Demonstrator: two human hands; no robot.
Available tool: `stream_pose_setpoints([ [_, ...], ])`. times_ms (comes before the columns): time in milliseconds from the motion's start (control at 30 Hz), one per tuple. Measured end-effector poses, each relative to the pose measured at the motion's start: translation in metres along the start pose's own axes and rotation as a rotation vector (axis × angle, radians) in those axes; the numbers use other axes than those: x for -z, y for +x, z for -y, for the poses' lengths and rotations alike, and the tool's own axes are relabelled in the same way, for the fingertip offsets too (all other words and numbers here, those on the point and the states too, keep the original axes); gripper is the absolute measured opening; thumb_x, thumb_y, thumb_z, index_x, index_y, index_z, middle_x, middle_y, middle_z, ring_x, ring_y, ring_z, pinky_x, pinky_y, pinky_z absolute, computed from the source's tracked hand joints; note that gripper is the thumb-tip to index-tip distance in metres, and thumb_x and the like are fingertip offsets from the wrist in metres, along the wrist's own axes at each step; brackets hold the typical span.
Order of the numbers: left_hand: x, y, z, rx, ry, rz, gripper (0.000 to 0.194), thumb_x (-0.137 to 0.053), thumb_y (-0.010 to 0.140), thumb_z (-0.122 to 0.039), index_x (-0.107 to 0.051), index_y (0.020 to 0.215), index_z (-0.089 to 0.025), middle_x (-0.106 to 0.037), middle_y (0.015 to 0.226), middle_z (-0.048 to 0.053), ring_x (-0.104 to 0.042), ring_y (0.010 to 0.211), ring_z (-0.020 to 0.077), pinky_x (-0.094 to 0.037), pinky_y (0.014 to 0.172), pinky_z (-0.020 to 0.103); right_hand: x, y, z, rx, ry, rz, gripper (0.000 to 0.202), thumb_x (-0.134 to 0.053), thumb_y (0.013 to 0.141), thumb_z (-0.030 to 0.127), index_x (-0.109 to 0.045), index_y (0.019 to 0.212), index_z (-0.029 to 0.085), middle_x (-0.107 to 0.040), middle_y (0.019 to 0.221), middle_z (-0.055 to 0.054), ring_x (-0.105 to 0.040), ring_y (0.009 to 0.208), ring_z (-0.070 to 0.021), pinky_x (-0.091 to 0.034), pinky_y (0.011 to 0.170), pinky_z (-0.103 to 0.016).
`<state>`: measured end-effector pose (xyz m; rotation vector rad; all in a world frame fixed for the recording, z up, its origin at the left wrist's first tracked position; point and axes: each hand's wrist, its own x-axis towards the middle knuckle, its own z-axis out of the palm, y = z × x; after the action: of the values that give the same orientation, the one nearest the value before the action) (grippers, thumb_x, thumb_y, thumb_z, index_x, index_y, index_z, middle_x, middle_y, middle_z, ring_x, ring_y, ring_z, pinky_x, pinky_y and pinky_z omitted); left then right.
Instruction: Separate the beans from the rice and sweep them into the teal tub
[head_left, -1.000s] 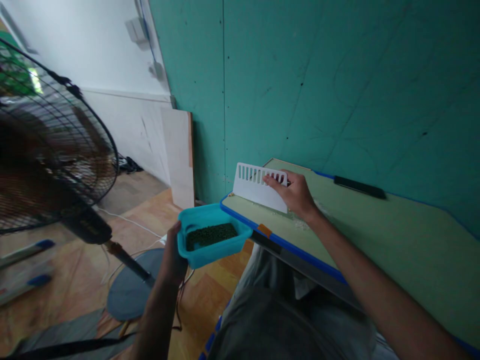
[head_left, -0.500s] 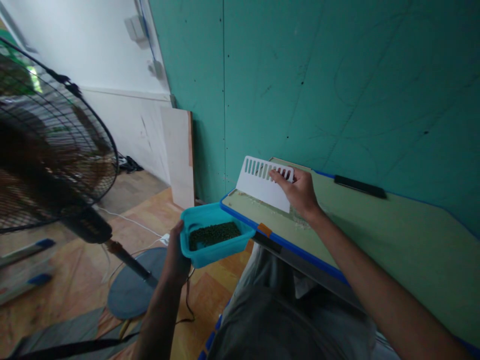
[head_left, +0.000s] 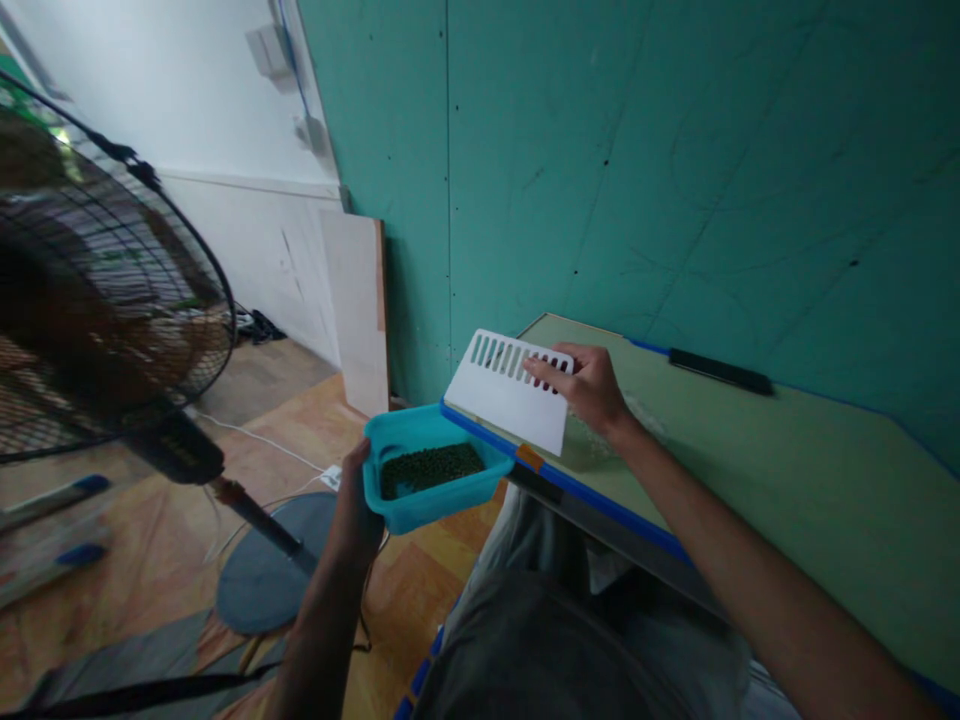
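My left hand (head_left: 358, 500) grips the left end of a turquoise plastic tub (head_left: 420, 515), held against the blue edge of the table. A layer of small dark green grains, like mung beans (head_left: 431, 470), covers part of its bottom. My right hand (head_left: 589, 385) is closed on the right end of a white plastic scraper (head_left: 510, 400) with a row of slots along its top. The scraper leans on the pale green tabletop (head_left: 795, 480), its lower edge along the blue rim beside the tub. Pale crumbs (head_left: 637, 420) lie on the tabletop behind my right hand.
A pedestal fan (head_left: 112, 290) stands close on the left, its round base (head_left: 274, 560) on the floor. A black bar (head_left: 720, 370) lies at the table's far edge by the green wall (head_left: 600, 150). A board (head_left: 356, 310) leans at the corner; cables cross the floor.
My right hand has drawn the scraper toward the near left, from farther in on the tabletop to the blue rim. The tub in my left hand has barely moved.
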<state>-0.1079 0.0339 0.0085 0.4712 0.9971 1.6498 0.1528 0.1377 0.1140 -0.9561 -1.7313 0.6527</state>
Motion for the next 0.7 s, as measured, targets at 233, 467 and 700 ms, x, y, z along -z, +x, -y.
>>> stream_pose_setpoints([
  [233, 0.0017, 0.001, 0.0008, 0.0, 0.001, 0.027, 0.037, -0.064, 0.083, -0.053, -0.075, 0.095, -0.02, -0.083, 0.089, 0.004, -0.075, 0.102, 0.0307, -0.06, 0.084, 0.04, 0.0026, 0.0027, -0.0076, 0.039, -0.065, -0.017, 0.034, -0.076, 0.079, 0.046, -0.067, 0.064, 0.017, -0.061, 0.059, 0.001, -0.052, 0.055, -0.0123, -0.036, 0.052, -0.025],
  [467, -0.0049, -0.0058, -0.0002, -0.019, 0.017, 0.045, 0.035, -0.064, 0.084, -0.051, -0.075, 0.097, -0.019, -0.083, 0.09, 0.004, -0.074, 0.103, 0.0299, -0.059, 0.086, 0.039, -0.0003, 0.0003, -0.0024, -0.017, 0.019, 0.001, 0.035, -0.076, 0.079, 0.049, -0.069, 0.068, 0.017, -0.064, 0.061, 0.0, -0.054, 0.055, -0.0128, -0.038, 0.051, -0.025],
  [700, -0.0071, -0.0083, -0.0021, -0.015, 0.009, 0.023, 0.034, -0.067, 0.081, -0.054, -0.075, 0.087, -0.021, -0.083, 0.083, 0.003, -0.075, 0.102, 0.0321, -0.06, 0.086, 0.041, -0.0002, 0.0022, -0.0059, 0.025, -0.045, -0.052, 0.034, -0.074, 0.08, 0.047, -0.066, 0.066, 0.017, -0.063, 0.06, 0.0, -0.053, 0.055, -0.0127, -0.038, 0.052, -0.025],
])
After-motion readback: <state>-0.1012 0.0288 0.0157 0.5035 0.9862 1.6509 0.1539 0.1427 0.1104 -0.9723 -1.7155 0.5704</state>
